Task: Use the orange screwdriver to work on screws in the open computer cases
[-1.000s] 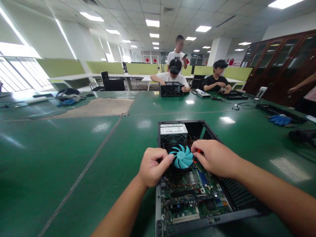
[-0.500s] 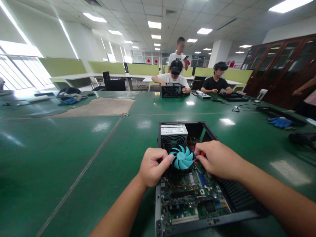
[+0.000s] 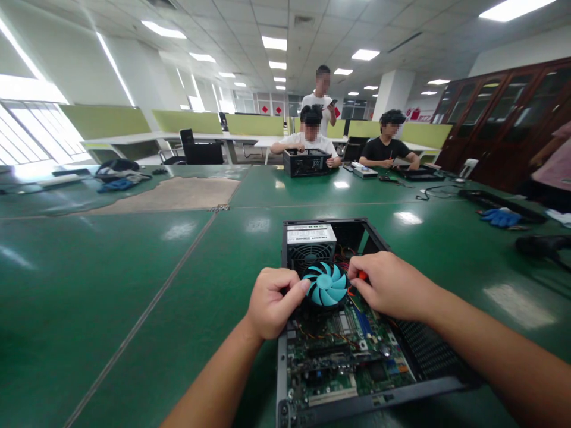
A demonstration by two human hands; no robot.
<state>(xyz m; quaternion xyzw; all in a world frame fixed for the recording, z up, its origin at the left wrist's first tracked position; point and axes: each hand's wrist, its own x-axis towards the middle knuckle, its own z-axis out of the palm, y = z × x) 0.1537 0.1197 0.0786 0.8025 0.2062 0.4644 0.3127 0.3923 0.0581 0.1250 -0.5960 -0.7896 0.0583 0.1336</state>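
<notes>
An open computer case [image 3: 370, 401] lies on the green table, its inside facing up. In it sits a CPU cooling fan [image 3: 325, 284] with turquoise blades, over the motherboard [image 3: 339, 351]. My left hand [image 3: 274, 300] is closed at the fan's left edge, thumb pressed on the rim and fingers curled. At the right edge of the fan, my right hand [image 3: 386, 285] is closed in a pinch. A small orange-red piece [image 3: 362, 276] shows by its fingers; what they grip is mostly hidden. Behind the fan is the power supply [image 3: 311, 234].
Across the table [image 3: 134, 285], a seated person handles another computer case [image 3: 307, 163]. A second seated person works to the right, and someone stands behind. Blue gloves [image 3: 499, 217] and dark cables lie at the right. A bag [image 3: 118, 168] lies far left.
The whole view has shifted slightly, with the case and both hands a little further left. Both hands keep the same places at the fan.
</notes>
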